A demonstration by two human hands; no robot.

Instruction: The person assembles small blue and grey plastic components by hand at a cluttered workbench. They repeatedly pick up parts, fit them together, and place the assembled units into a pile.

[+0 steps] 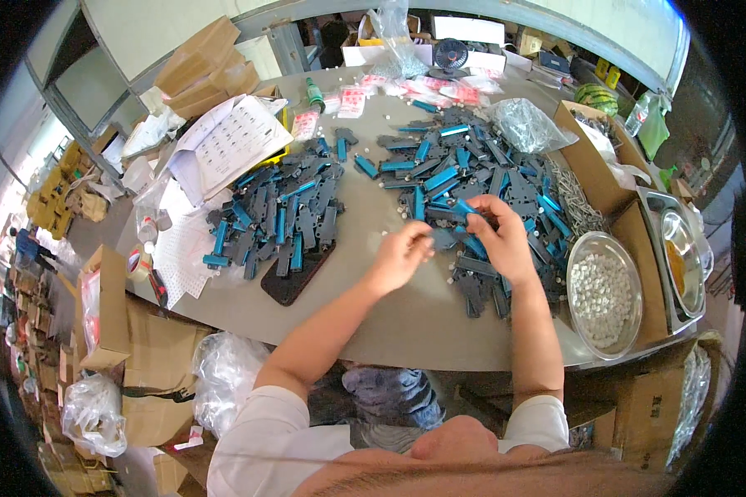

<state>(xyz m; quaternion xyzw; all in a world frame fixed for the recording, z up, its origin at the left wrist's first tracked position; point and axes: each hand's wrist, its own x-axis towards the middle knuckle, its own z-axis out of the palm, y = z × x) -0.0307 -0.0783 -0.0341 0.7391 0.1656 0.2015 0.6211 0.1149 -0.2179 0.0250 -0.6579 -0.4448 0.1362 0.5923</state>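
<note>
blue and dark grey, a small long part (458,205) sat in the right hand (502,236), clamped between thumb and fingers, just above the near edge of the right-hand heap (518,192) of similar parts. the left hand (402,255) hung just beside it over the grey table (373,327), fingers curled in close to the thumb; whether a tiny piece was pinched there, i could not tell.

the part looked like moulded plastic, so it was probably light and stiff, with little give under a squeeze. its blue face caught the light, which suggested a smooth, slightly slippery skin; the dark body seemed the duller and likely surer hold. a pinch across the long sides, near the middle, would likely have kept it steady and left both ends free. the body seemed sturdy enough, though any thin edges could have chipped under hard pressure.

a second heap (307,207) lay to the left, partly over a dark flat tray (286,287). at the right, a metal bowl (639,290) held small white pieces (603,302), light and apt to roll.
</note>
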